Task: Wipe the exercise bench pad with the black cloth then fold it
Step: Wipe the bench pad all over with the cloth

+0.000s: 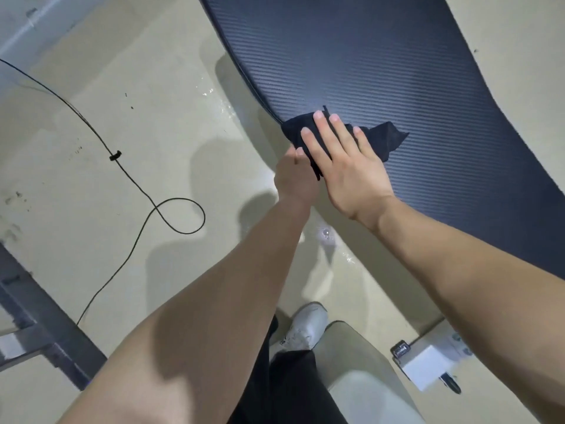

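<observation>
While the right hand (342,162) presses flat, fingers spread, on the one black cloth (379,139) at the bench pad (382,62) edge, the left hand (295,179) pinches its near corner. One cable (128,175) loops across the floor; one white shoe (305,325) shows below.

R hand (342,160) lies flat, fingers spread, on black cloth (388,139) at near edge of bench pad (382,62). L hand (295,179) pinches cloth's corner at pad edge. Black cable (137,185) loops on floor (137,102); white shoe (305,324) below.
</observation>
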Available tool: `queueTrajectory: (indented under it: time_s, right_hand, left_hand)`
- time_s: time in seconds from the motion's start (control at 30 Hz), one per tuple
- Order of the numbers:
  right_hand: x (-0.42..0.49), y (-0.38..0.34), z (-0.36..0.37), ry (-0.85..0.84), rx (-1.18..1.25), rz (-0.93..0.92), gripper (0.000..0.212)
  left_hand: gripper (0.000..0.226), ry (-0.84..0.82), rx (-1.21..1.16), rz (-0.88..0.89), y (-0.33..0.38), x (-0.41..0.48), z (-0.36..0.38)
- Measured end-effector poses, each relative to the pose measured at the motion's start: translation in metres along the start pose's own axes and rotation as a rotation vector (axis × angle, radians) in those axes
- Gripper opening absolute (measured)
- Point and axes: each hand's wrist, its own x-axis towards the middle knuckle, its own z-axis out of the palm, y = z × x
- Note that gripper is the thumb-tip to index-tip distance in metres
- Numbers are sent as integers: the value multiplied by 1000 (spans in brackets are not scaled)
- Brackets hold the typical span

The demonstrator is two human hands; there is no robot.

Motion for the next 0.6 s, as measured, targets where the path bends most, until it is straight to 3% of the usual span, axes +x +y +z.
queueTrajectory:
  time_s: [0.3, 0.47, 0.6]
  right_hand:
    - [-117, 34, 41, 3, -21, 131, 75]
    - [-178, 41, 54, -48, -17, 226, 79]
    - [-183, 36, 52, -69, -45, 263, 74]
  left_hand:
    - [35, -166, -10, -109, -38, -81, 70]
    - [30, -310, 100, -148, -55, -113, 93]
    - [29, -294, 12, -269, -45, -120, 90]
